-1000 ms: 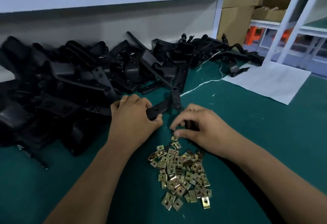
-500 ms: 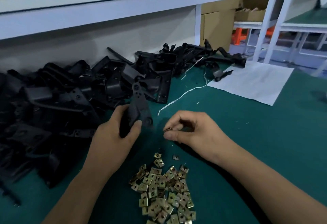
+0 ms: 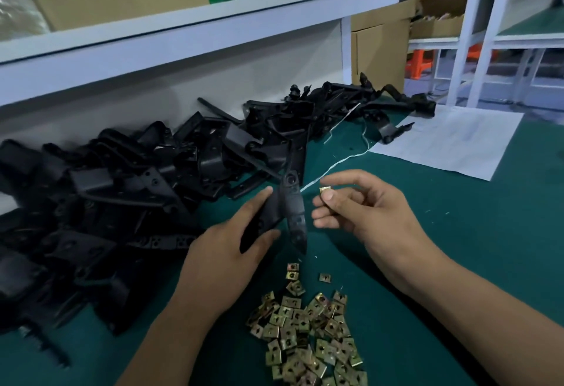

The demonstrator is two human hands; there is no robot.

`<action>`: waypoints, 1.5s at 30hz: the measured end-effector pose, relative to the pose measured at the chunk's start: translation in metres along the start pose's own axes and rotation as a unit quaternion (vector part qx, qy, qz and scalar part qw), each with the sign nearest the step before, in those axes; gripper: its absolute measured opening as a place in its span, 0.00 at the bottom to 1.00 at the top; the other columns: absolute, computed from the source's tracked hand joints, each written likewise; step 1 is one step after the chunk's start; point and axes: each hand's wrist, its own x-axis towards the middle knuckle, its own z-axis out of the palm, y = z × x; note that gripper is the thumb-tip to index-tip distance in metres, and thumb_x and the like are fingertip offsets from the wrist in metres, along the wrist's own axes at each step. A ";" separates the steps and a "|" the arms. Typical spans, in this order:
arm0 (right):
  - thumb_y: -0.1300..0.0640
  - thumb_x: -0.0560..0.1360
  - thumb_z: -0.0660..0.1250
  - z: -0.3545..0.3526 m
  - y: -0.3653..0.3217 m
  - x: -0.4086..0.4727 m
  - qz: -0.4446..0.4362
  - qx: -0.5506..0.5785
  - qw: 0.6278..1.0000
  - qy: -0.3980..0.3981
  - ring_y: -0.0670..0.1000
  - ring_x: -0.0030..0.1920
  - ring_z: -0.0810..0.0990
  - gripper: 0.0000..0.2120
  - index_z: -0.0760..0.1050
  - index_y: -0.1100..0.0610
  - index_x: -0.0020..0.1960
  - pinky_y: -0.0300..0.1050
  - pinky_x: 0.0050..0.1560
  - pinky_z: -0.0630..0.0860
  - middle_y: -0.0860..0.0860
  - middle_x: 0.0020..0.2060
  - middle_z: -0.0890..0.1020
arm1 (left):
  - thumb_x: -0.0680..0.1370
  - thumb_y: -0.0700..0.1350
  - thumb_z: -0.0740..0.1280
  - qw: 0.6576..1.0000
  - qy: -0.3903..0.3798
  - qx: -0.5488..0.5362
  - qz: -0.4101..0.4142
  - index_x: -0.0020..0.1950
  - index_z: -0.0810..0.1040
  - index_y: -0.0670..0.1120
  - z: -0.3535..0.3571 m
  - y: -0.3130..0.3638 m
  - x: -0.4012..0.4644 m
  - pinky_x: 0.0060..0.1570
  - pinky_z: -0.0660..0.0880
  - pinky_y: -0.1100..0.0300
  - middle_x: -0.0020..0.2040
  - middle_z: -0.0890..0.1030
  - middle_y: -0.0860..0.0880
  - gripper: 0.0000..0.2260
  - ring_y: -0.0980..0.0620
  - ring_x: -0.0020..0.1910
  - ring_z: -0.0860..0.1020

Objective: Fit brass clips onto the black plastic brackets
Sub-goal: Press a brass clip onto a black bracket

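Brass clip [image 3: 325, 192] pinched in the right hand [image 3: 363, 211] — just beside a black bracket [image 3: 290, 211] gripped upright by the left hand [image 3: 232, 251]; loose clips [image 3: 308, 330] heaped on the green counter [image 3: 457, 263].

Factory assy bench: green mat [image 3: 457, 263], bracket pile [image 3: 122, 190], cartons [image 3: 378, 47], white racks [image 3: 476, 35].

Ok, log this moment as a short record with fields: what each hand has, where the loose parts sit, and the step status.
left hand: left hand holds one bracket raised off the mat
right hand: right hand pinches one clip between thumb and fingertips
clip vs bracket: apart, clip just right of the bracket, not yet fitted
clip pile: clip pile on the mat, near edge, between the forearms
bracket pile: bracket pile at left and rear, along the wall
other: paper sheet at rear right; white string on the mat
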 end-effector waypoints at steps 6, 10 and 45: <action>0.60 0.76 0.72 0.003 -0.002 -0.003 0.006 0.005 1.000 -0.005 0.56 0.37 0.86 0.13 0.80 0.71 0.51 0.44 0.39 0.84 0.65 0.41 0.86 | 0.76 0.71 0.61 1.000 -0.020 0.013 0.010 0.74 0.56 0.80 0.001 0.001 0.000 0.41 0.80 0.58 0.52 0.83 0.64 0.28 0.63 0.39 0.80; 0.61 0.78 0.72 0.003 -0.005 -0.005 0.030 0.005 1.000 0.000 0.57 0.39 0.87 0.11 0.81 0.70 0.51 0.44 0.40 0.85 0.67 0.44 0.86 | 0.75 0.71 0.62 1.000 -0.022 0.008 0.016 0.73 0.56 0.81 0.001 0.002 0.000 0.39 0.77 0.62 0.51 0.82 0.66 0.29 0.64 0.39 0.79; 0.68 0.78 0.71 -0.007 -0.020 -0.010 0.011 -0.137 0.987 -0.084 0.55 0.35 0.84 0.05 0.80 0.72 0.49 0.47 0.41 0.85 0.62 0.36 0.83 | 0.73 0.66 0.72 0.991 -0.036 -0.123 0.024 0.70 0.70 0.77 0.000 -0.004 -0.001 0.71 0.72 0.53 0.65 0.76 0.74 0.26 0.70 0.68 0.73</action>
